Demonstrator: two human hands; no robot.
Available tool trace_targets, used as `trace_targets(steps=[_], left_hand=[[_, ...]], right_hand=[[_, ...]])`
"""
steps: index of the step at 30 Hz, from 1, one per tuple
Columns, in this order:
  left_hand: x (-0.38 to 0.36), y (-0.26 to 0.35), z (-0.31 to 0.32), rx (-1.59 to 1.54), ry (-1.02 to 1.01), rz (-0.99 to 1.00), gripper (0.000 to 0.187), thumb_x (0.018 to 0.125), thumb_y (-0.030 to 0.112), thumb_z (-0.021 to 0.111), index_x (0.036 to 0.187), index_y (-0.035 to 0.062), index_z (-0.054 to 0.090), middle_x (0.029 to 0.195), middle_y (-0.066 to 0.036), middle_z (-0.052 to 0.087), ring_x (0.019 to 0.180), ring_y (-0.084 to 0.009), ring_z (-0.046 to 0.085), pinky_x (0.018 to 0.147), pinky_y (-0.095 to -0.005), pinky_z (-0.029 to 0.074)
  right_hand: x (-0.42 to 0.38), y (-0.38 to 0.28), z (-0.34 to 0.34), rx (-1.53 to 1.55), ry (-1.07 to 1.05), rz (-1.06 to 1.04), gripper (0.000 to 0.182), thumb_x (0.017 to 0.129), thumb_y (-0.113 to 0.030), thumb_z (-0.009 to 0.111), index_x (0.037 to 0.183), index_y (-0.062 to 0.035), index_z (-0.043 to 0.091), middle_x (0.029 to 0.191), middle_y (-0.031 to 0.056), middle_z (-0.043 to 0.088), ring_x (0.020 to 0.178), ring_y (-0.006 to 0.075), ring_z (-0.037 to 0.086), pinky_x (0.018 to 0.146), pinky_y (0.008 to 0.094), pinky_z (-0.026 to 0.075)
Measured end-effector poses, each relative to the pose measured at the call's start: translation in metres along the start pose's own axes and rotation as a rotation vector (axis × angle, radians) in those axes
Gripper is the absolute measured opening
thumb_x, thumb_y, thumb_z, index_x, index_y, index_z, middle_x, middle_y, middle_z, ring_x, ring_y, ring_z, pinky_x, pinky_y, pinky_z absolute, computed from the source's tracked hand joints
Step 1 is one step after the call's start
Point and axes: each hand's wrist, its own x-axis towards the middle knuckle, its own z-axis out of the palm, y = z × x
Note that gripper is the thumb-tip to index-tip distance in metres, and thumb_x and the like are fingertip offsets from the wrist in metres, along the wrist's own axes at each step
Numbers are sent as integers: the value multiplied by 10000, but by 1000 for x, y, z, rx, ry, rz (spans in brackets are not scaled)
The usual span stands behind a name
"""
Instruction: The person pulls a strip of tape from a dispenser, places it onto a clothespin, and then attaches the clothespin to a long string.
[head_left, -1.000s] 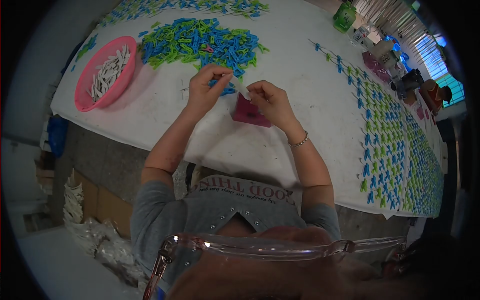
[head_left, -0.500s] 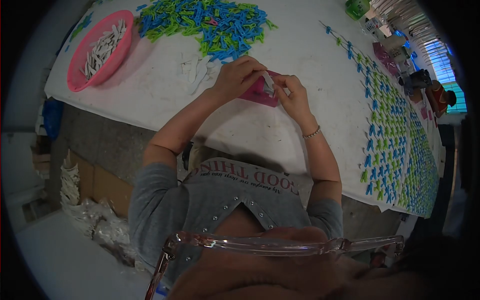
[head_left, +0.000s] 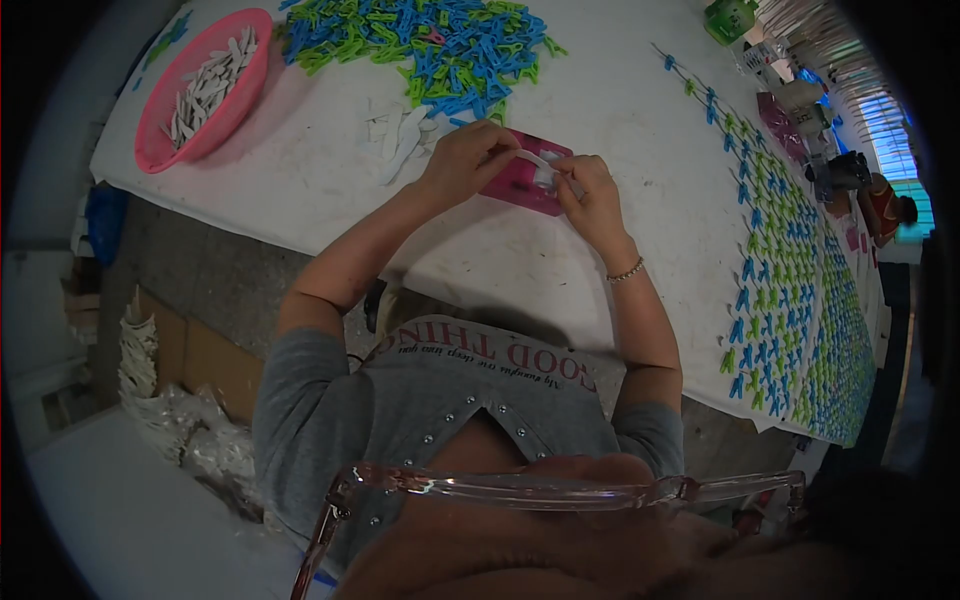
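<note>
A thin white strip [head_left: 537, 158] stretches between my two hands, slightly bowed. My left hand [head_left: 462, 163] pinches its left end, fingers together. At the other end, the thumb and fingers of my right hand [head_left: 594, 200] are closed on the strip. Directly beneath is a pink tray [head_left: 515, 187] with a small white piece [head_left: 545, 176] in it that I cannot make out clearly. Flat white strips [head_left: 405, 140] lie on the table, left of the tray and beyond my left forearm.
A pink basin [head_left: 153, 150] of white pieces stands at the far left. Blue and green clothespins [head_left: 450, 50] are heaped at the back. More clothespins [head_left: 770, 290] lie in rows on the right. A person [head_left: 885, 208] is at the far right, near a green container [head_left: 730, 18].
The white strip has swung from steeply slanted to nearly level between my hands. My left hand has moved slightly down and left, and more of the pink tray shows.
</note>
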Motion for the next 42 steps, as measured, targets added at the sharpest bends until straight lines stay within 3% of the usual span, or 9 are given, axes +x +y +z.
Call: trace_targets(steps=[7,17,20,25,27,31,33,36,42], left_hand=[[8,-5,12,20,-176,-90,94,809,140,660,840,67,612,825,-80,620,740,-261,610,641,-353,476],[28,-2,37,74,-194,115,96,759,171,676,775,85,635,783,-62,602,774,-257,587,670,-383,462],[31,1,44,72,-194,137,101,755,181,683,762,88,644,782,-58,602,768,-247,592,667,-377,463],[28,10,40,-107,-153,-33,116,738,191,714,743,93,651,771,-59,600,745,-228,593,654,-338,459],[24,13,36,-272,-154,-161,144,720,188,734,774,89,645,798,-64,603,763,-221,591,640,-306,454],[20,17,26,-204,-107,-102,172,723,173,730,842,92,635,837,-59,606,811,-234,584,713,-323,449],[25,25,16,-9,64,176,192,739,165,711,901,107,624,886,-37,614,872,-237,568,800,-359,422],[26,32,0,2,-78,208,274,747,115,695,1002,122,595,946,-9,612,926,-222,516,871,-371,379],[17,17,-6,136,-75,183,251,745,132,693,981,124,608,890,3,639,898,-213,526,841,-346,387]], right_hand=[[-10,5,-11,-108,25,-42,183,738,16,621,906,-53,641,857,76,613,821,267,559,724,354,471],[7,-12,-39,-240,123,-99,232,696,38,615,914,-42,609,848,84,604,782,264,543,702,353,462],[14,-17,-41,-133,140,-38,263,715,33,617,967,-42,599,847,66,595,777,218,543,722,324,459],[11,-2,-19,513,104,253,373,775,54,593,1128,-32,506,1028,22,551,900,107,515,798,245,432],[8,4,-7,529,70,298,387,761,45,602,1127,-38,510,1019,20,555,881,105,510,781,246,441],[11,-4,1,597,76,352,366,756,30,600,1107,-43,522,949,12,555,838,101,501,750,248,448],[9,-1,4,511,42,337,347,763,27,596,1096,-42,528,922,17,552,817,107,504,743,253,450],[10,-6,7,348,17,276,319,771,14,598,1079,-40,537,881,36,553,781,131,516,733,267,456],[6,-1,6,113,-13,171,299,760,-14,617,1052,-39,560,867,78,574,782,209,550,722,324,466]])
